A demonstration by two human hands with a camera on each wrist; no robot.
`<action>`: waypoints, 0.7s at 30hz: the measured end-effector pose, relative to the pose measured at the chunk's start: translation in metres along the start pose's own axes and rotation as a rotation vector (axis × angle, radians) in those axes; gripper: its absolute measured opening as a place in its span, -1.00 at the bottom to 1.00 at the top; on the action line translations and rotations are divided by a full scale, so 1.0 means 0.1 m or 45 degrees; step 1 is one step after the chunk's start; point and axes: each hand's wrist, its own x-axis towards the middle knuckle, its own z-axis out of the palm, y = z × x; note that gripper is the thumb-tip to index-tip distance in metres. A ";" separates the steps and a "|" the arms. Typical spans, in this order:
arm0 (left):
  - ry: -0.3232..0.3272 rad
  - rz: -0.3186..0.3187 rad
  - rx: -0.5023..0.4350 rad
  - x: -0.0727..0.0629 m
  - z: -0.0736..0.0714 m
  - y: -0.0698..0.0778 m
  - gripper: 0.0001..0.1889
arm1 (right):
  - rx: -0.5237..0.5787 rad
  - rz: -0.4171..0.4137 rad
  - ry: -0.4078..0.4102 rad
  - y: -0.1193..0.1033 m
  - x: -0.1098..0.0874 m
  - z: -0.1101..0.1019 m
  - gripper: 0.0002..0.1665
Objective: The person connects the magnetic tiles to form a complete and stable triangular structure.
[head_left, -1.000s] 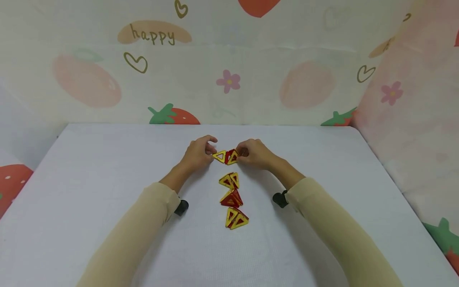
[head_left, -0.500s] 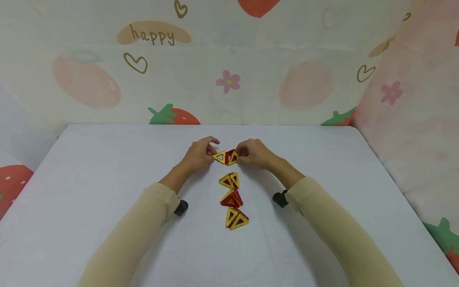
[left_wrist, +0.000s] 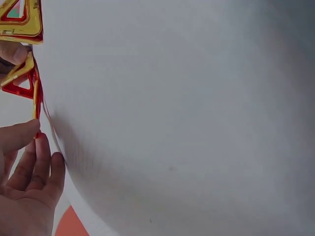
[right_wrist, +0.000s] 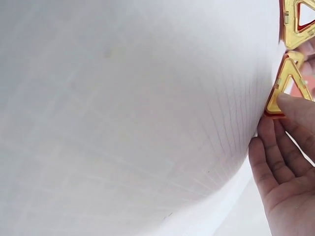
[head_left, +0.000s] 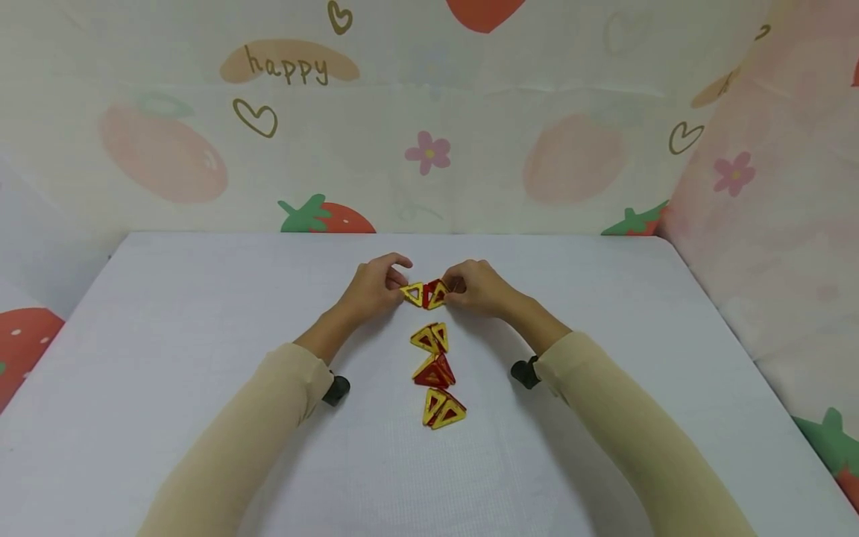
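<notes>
At the far middle of the table, yellow and red triangular magnetic tiles stand joined in a small group in the head view. My left hand [head_left: 376, 289] pinches the yellow magnetic tile [head_left: 419, 301] at its left corner between thumb and fingers. On the other side, my right hand [head_left: 482, 288] grips the right end of the group, where red and yellow tiles meet. In the right wrist view, the thumb presses on a yellow magnetic tile [right_wrist: 272, 103] with fingers behind it. The left wrist view shows thumb and fingertips on a tile's narrow edge.
Toward the near side, three little tile pyramids stand in a column: a yellow one [head_left: 439, 346], a mostly red one [head_left: 436, 378] and another yellow one [head_left: 450, 421]. They rest on a white table [head_left: 201, 373]. A printed cloth wall [head_left: 483, 89] rises behind its far edge.
The left hand and the yellow tile have shifted very slightly to the right. Right hand and pyramids look unmoved.
</notes>
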 end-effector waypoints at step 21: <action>0.022 0.038 -0.109 -0.02 0.00 0.07 -0.58 | -0.007 -0.001 0.002 0.02 0.00 0.00 -0.72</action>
